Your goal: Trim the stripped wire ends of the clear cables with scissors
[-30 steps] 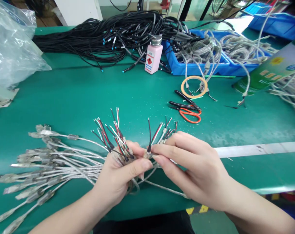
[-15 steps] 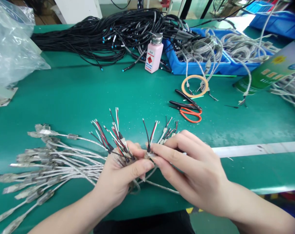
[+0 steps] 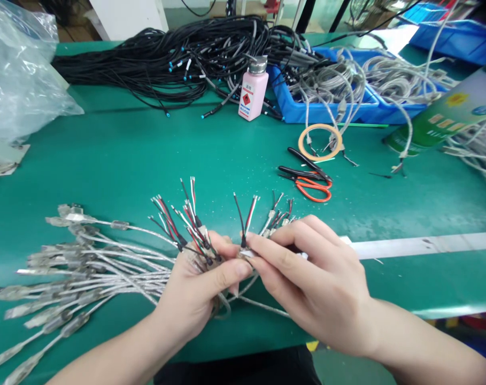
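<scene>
My left hand (image 3: 202,289) is closed around a bundle of grey USB cables (image 3: 142,262). Their clear plugs (image 3: 54,291) fan out to the left on the bench. Above that fist stand the cables' split ends, with black, red and white wires (image 3: 168,216). Between both hands, one cable end (image 3: 248,216) points up with its wires spread. My right hand (image 3: 323,283) pinches it just under the split, index finger and thumb together, against my left thumb. A small white piece shows at this pinch; its kind is unclear. More cable ends (image 3: 272,214) stick up behind my right fingers.
Orange-handled scissors (image 3: 315,190), black-handled pliers (image 3: 307,160) and a tape roll (image 3: 320,127) lie ahead. Behind them are a pink bottle (image 3: 253,91), black cables (image 3: 146,59) and blue bins (image 3: 326,112) of grey cables. A green can (image 3: 439,117) leans right; a plastic bag (image 3: 22,75) lies left.
The pinched cable end and my right hand have shifted very slightly left. Both hands keep their hold, and everything else looks the same.
</scene>
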`<state>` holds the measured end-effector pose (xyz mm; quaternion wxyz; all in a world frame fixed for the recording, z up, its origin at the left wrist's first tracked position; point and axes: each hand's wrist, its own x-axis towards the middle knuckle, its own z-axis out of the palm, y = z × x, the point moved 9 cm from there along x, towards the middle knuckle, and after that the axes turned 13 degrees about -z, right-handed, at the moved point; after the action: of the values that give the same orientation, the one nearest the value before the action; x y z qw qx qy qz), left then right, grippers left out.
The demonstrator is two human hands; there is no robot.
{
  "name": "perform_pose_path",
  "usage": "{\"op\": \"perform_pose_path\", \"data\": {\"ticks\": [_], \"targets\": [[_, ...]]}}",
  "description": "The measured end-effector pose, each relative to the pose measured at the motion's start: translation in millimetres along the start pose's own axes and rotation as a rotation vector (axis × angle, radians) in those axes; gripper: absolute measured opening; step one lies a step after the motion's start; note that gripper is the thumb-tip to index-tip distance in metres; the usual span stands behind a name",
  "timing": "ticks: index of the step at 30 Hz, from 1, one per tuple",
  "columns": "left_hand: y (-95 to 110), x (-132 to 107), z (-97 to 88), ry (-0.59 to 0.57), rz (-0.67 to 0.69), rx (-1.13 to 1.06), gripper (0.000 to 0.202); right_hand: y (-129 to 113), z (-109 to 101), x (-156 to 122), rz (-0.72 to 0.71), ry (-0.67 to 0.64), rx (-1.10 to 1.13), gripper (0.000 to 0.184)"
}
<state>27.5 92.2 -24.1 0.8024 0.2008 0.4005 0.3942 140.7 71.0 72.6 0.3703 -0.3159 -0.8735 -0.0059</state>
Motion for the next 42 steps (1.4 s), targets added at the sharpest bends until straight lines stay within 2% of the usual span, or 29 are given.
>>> {"op": "perform_pose_path", "data": {"ticks": [8, 14, 24, 42], "targets": [[1.4, 0.8, -0.1, 0.008, 0.01, 0.004, 0.017, 1.0, -1.2, 1.2, 0.0, 0.028, -0.032, 0.021], [0.8, -0.7, -4.3, 0.029, 0.0, 0.008, 0.019, 7.7, 0.3, 1.4, 0.019, 0.013, 0.126, 0.023], [-1.2, 0.9, -4.7, 0.043, -0.02, 0.015, 0.019, 5.2, 0.8, 3.7, 0.01, -0.023, 0.153, 0.02], [0.2, -1.7, -0.8, 0.009, -0.013, 0.03, 0.016, 3.3, -0.7, 2.3, -0.005, 0.002, 0.002, 0.023]]}}
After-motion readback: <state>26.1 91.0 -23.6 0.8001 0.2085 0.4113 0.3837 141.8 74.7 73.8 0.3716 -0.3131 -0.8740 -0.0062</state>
